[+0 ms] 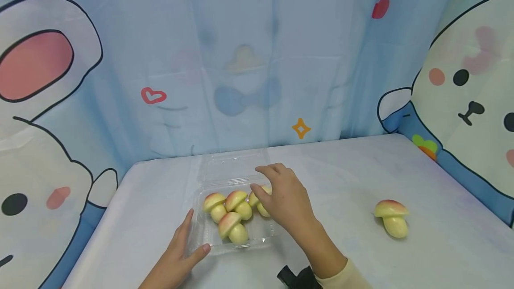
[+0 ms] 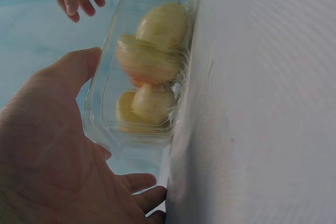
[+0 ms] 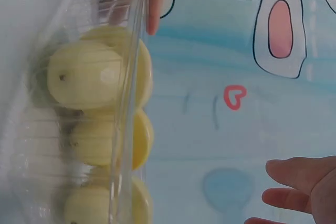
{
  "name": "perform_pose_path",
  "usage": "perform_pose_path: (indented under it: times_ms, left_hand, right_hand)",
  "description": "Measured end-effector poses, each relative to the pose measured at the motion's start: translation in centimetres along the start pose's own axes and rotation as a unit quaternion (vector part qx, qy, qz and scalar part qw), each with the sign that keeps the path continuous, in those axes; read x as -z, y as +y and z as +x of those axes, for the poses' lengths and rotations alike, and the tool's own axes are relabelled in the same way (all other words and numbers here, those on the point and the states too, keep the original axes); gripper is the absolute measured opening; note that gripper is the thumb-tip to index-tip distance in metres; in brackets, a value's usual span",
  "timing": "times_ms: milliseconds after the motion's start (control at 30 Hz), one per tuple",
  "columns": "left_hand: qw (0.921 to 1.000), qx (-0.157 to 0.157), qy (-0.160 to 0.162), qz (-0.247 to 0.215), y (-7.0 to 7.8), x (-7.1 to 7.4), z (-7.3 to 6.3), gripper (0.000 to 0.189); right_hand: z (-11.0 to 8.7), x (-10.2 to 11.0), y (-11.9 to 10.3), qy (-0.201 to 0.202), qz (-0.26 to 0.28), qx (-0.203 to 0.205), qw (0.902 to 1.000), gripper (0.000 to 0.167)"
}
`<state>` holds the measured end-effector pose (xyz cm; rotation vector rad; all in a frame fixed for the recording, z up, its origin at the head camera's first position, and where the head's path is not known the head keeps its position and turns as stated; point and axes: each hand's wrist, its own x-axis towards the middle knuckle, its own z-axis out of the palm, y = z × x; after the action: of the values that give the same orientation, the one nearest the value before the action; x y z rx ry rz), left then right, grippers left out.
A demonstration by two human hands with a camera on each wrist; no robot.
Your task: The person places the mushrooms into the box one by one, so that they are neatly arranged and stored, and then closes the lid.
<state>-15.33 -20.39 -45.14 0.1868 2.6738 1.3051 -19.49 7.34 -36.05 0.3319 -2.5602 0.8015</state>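
A clear plastic clamshell box [image 1: 257, 239] lies on the table with its lid [image 1: 229, 166] folded back. Inside are several toy mushrooms [image 1: 237, 232], yellow with reddish caps, three along the back and one in front. My left hand [image 1: 176, 253] rests at the box's left front corner, thumb and fingers spread; in the left wrist view the left thumb [image 2: 81, 66] meets the rim. Over the right back part hovers my right hand [image 1: 287, 197], fingers loosely extended and holding nothing, partly covering the rightmost mushroom [image 1: 263, 208]. In the right wrist view, the right hand [image 3: 299, 187] stands apart from the box.
Another toy mushroom [image 1: 393, 218] lies alone on the white tablecloth [image 1: 329, 173], well right of the box. A light blue curtain [image 1: 241, 57] with cartoon animals hangs behind the table. A black strap piece [image 1: 299, 278] shows by my right wrist.
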Motion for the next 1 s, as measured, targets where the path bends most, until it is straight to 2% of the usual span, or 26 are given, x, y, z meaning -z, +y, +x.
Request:
perform_pose_path:
  times_ms: [667,1000]
  left_hand:
    - [0.9999,0.004,-0.004,-0.010,0.0,-0.1,0.1,0.101]
    - [0.9999,0.013,-0.006,-0.010,0.1,-0.1,-0.1,0.101]
  right_hand:
    - [0.8,2.3,2.7,0.029,-0.001,-0.043,0.9986,0.041]
    - [0.9,3.3,3.4,0.008,-0.007,-0.083,0.9965,0.043]
